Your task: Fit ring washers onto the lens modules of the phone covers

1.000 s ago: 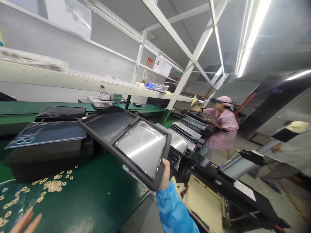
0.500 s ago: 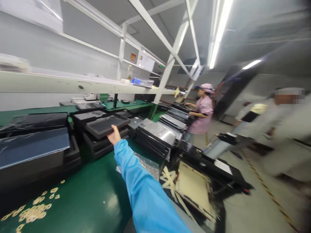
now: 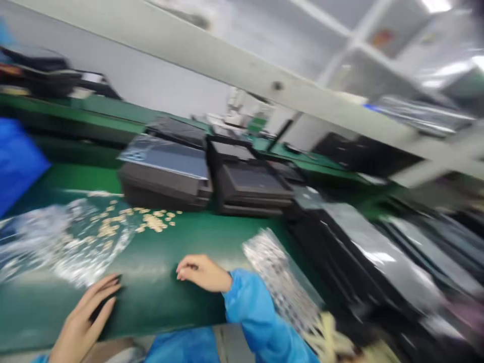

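My left hand (image 3: pixel 85 320) is low over the front of the green bench mat (image 3: pixel 151 252), fingers stretched out and apart, with nothing visible in it. Over the middle of the mat is my right hand (image 3: pixel 206 273), in a blue sleeve; its fingers are loosely bent and no held thing shows. Ahead of it sits a dark foam tray (image 3: pixel 253 177) on a stack of similar trays. Small pale rings (image 3: pixel 153 222) lie scattered farther left, some beneath or inside crumpled clear plastic (image 3: pixel 81 257). Motion blurs the view.
Left of the trays, a film-covered dark panel (image 3: pixel 166 156) tops a black foam stack. A clear bag of small parts (image 3: pixel 278 275) lies right of my right hand, near pale strips (image 3: pixel 327 335). Silver panels (image 3: pixel 372 247) are stacked farther right. A shelf beam (image 3: pixel 227 58) crosses overhead.
My right hand has let go of the foam tray and drawn back over the mat. The view has swung left and down, and my left hand now shows.
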{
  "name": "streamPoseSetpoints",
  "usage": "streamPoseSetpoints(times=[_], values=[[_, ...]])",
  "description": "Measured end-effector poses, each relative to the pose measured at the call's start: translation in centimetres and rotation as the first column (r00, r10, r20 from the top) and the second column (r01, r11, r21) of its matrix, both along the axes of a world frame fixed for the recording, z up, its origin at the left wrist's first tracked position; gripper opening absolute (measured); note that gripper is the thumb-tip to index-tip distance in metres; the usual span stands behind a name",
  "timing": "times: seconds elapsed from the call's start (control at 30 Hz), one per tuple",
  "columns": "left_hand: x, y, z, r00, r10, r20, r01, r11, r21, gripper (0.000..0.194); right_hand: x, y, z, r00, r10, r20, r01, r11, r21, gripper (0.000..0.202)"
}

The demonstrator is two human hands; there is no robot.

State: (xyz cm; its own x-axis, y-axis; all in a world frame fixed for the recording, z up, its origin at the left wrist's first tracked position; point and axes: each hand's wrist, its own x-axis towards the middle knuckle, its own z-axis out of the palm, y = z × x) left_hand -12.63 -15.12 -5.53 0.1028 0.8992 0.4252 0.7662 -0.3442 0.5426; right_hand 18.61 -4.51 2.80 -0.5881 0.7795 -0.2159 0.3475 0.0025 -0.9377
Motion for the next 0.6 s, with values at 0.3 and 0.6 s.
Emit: streamPoseSetpoints(times=[0.3, 0.6], values=[[-12.8, 0.0, 2.6, 0.803, 0.564, -0.19, -0.549, 0.826, 0.13, 0.038, -18.0, 0.3, -2.2, 0.933, 0.289, 0.214, -0.36, 0.773, 0.523, 0.017], [-14.8, 4.6, 1.5, 0.728, 0.63, -0.269, -0.606, 0.776, 0.178, 0.065, -29.3, 7.0, -1.8, 0.952, 0.099, 0.29, -0.292, 0.578, 0.762, 0.048]])
